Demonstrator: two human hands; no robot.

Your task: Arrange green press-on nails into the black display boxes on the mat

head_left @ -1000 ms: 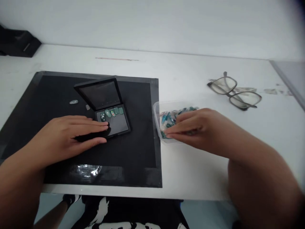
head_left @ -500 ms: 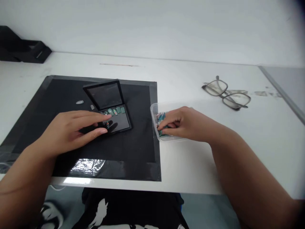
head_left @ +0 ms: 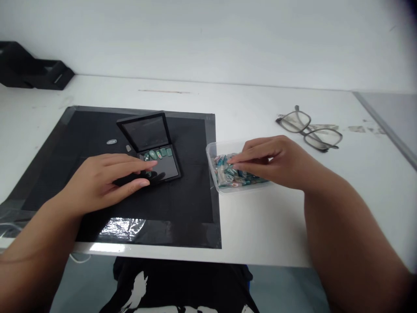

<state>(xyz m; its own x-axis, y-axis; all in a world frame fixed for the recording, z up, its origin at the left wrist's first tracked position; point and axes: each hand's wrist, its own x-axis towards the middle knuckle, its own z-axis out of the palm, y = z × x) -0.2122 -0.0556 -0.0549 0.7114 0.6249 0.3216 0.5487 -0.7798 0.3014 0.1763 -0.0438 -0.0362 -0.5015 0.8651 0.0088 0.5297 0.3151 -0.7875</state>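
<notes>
A small black case with its lid raised lies on a black mat. A row of green press-on nails sits along its back edge. My left hand rests flat on the case's left part, fingers stretched out. Right of the mat stands a clear plastic tub with several green nails. My right hand hovers over the tub, fingertips pinched together; whether a nail is between them I cannot make out.
A pair of glasses lies on the white table at the back right. Two loose nails lie on the mat left of the case. A black object sits at the far left corner.
My right hand has lifted out of the tub and now hovers above it with pinched fingers. My left hand has stayed on the case. The view has shifted slightly.
</notes>
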